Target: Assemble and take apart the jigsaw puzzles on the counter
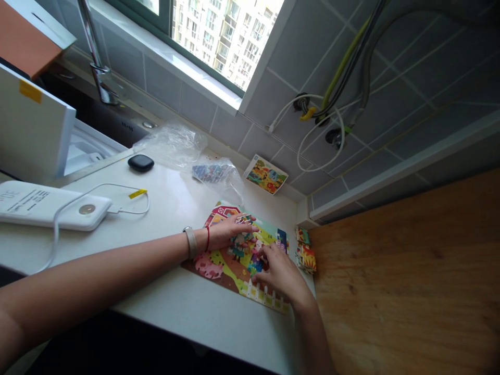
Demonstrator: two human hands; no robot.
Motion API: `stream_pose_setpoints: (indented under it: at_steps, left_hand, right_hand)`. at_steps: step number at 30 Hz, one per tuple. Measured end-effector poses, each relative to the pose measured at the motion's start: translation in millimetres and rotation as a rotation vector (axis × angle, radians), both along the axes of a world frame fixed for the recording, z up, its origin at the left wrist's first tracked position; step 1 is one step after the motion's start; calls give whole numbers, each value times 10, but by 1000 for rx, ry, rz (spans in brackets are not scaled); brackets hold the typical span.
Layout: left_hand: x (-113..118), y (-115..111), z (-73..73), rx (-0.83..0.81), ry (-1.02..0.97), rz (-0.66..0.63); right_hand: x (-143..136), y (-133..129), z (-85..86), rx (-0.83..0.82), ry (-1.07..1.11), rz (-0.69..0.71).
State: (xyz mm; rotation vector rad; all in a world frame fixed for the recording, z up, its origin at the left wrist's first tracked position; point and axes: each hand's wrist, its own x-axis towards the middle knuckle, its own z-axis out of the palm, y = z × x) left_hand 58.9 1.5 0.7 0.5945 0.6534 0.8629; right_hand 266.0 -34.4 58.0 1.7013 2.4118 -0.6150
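Note:
A colourful farm-scene jigsaw puzzle lies on the white counter, with a red barn, a pink pig and a white fence printed on it. My left hand, wearing a watch and a red string, rests over its upper left part, with thumb and fingers around several loose puzzle pieces. At the puzzle's right half, my right hand has its thumb and fingers curled around a blue-green puzzle piece, low against the picture. Its far fingers are partly hidden.
More puzzle pieces are piled at the counter's right edge, beside a wooden panel. A picture card leans on the tiled wall. Clear plastic wrapping, a black case and a white cabled device occupy the left side.

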Motion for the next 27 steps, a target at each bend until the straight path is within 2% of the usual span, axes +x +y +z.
stream_pose_setpoints:
  at_steps: [7,12,17,18,21,27]
  left_hand:
    - [31,42,-118,5,-80,-12]
    - [12,11,-47,8,-29,9]
    - [-11,-14,-1,20,-28,0]
    - [-11,-14,-6,25,-28,0]
    - [-5,-5,-35,35,-37,-1]
    - [6,10,-58,27,-63,-7]
  right_hand:
    - [-22,-17,-3,-14,60,6]
    - [154,65,23,-147,197,-110]
    - [395,304,49,-257,234,-147]
    - [426,368,51,-291,223,-168]
    - [464,555,40,-256,109,-193]
    - [365,751,-35,-185,-142,-117]
